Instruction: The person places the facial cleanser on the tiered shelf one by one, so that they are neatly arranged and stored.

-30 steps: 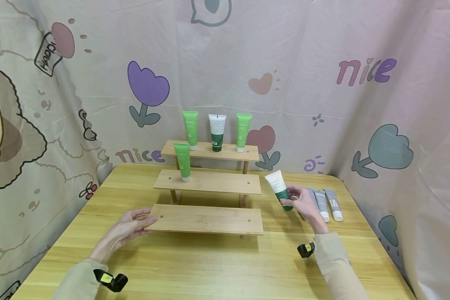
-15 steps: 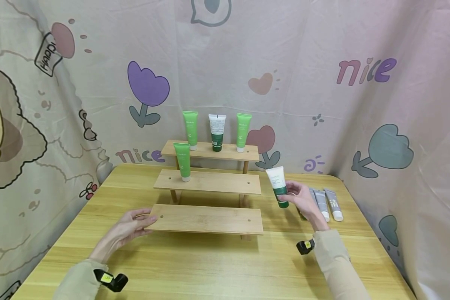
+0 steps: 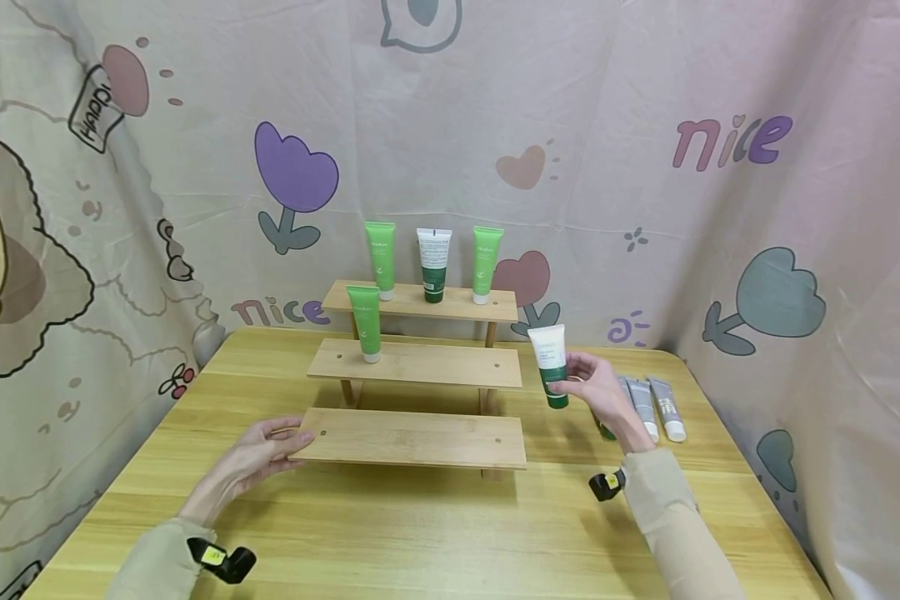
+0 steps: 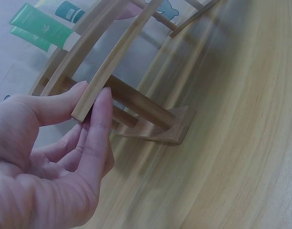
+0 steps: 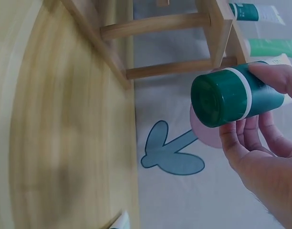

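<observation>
My right hand (image 3: 598,387) grips a white and dark-green squeeze tube (image 3: 550,367) by its lower half, cap down and nearly upright, to the right of a three-tier wooden display stand (image 3: 420,437). In the right wrist view the green cap (image 5: 217,98) faces the camera, thumb on one side and fingers on the other. My left hand (image 3: 258,454) pinches the left end of the stand's lowest shelf; the left wrist view shows thumb above and fingers (image 4: 100,114) below the board. On the middle shelf stands a green tube (image 3: 367,325), at its left end.
The top shelf bears a green tube (image 3: 382,260), a white and dark-green tube (image 3: 434,265) and another green tube (image 3: 487,265). Several grey tubes (image 3: 667,408) lie on the wooden table (image 3: 390,542) at right, partly behind my right wrist. A printed curtain (image 3: 570,83) surrounds the table.
My right hand has lifted the white and dark-green tube a little and moved left, turning it from tilted to nearly upright. My left hand stays on the lowest shelf.
</observation>
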Demonstrator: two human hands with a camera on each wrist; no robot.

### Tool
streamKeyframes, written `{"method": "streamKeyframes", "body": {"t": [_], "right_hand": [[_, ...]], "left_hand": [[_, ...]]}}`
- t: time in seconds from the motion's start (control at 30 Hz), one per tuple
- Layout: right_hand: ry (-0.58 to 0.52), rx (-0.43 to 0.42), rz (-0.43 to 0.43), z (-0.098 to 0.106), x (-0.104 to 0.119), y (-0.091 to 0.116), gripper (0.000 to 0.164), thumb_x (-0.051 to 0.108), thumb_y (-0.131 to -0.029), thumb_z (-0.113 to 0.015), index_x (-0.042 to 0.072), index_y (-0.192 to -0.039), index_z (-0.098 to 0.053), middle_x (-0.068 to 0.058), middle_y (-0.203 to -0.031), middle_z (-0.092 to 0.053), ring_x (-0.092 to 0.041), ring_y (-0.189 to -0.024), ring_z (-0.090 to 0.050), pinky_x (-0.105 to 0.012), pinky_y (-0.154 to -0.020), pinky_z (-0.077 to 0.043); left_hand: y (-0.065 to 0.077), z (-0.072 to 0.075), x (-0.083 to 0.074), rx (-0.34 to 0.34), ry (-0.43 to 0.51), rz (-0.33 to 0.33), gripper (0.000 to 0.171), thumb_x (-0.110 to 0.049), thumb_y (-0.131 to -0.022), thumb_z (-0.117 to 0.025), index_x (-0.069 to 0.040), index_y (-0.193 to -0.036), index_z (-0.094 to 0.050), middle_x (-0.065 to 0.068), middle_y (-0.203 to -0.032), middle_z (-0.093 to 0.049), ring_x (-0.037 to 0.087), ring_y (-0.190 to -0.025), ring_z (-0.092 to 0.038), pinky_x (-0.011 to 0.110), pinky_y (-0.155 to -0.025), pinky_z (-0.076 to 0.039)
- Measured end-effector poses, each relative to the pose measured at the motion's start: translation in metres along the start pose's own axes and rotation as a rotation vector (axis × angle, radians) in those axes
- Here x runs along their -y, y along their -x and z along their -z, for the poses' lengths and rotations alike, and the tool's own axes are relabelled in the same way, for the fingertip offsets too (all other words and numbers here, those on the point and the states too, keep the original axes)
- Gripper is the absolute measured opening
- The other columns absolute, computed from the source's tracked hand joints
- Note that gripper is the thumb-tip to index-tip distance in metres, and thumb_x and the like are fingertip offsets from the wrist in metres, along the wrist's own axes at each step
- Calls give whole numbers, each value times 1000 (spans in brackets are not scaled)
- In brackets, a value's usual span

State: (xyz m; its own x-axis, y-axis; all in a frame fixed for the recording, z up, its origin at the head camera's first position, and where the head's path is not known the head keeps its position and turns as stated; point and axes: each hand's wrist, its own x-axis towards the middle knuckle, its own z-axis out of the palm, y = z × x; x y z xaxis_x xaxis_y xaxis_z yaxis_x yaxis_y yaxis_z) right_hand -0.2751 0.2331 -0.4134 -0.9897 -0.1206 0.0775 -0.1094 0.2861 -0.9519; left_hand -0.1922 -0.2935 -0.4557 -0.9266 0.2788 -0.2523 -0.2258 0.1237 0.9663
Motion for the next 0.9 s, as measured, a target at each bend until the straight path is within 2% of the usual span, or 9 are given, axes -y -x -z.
{"method": "streamKeyframes", "body": {"t": [0.17, 0.3, 0.4, 0.6, 0.8, 0.9], "right_hand": [[19, 29, 13, -4, 8, -6, 57, -1, -80, -76, -10, -131, -54, 0, -105, -67, -7, -96, -62, -16, -89, -52], [27, 49, 15, -8, 17, -9, 58, 1, -81, -76, -8, -133, -53, -3, -108, -67, -9, -97, -62, -19, -91, -52], [16, 53, 24, -12, 23, -12, 55, 1, -80, -76, -8, -130, -55, -1, -105, -67, -10, -96, -62, -20, -90, -53], [3, 57, 64, -18, 28, -19, 50, -1, -80, -76, -9, -125, -57, 6, -96, -66, -9, -89, -62, -17, -84, -54], [14, 64, 77, -24, 39, -23, 50, 0, -80, -77, -9, -125, -57, 0, -100, -67, -10, -90, -62, -17, -83, -53], [22, 68, 78, -27, 45, -25, 48, 1, -80, -78, -8, -124, -58, -3, -101, -68, -11, -90, -62, -18, -83, -53]], "left_hand": [[0, 1, 1, -2, 1, 2, 83, -16, -103, -59, 22, -151, -3, 42, -146, -34, 0, -101, -63, 28, -90, -62], [0, 1, 1, -3, 11, 2, 84, -16, -102, -60, 22, -151, -3, 29, -140, -48, 0, -101, -63, 27, -90, -62], [0, 1, 0, -8, 18, 3, 84, -17, -102, -61, 21, -151, -4, 22, -137, -52, 0, -101, -63, 27, -90, -62], [0, 2, 0, -12, 15, 7, 83, -17, -102, -61, 21, -151, -5, 28, -141, -48, 0, -101, -64, 27, -91, -62], [-1, 2, 1, -1, 5, 0, 84, -17, -102, -60, 22, -151, -3, 32, -143, -45, 0, -101, -64, 27, -90, -62], [-1, 1, 1, -6, 6, 3, 84, -18, -102, -61, 21, -151, -4, 30, -142, -46, 0, -101, -64, 27, -90, -62]]}}
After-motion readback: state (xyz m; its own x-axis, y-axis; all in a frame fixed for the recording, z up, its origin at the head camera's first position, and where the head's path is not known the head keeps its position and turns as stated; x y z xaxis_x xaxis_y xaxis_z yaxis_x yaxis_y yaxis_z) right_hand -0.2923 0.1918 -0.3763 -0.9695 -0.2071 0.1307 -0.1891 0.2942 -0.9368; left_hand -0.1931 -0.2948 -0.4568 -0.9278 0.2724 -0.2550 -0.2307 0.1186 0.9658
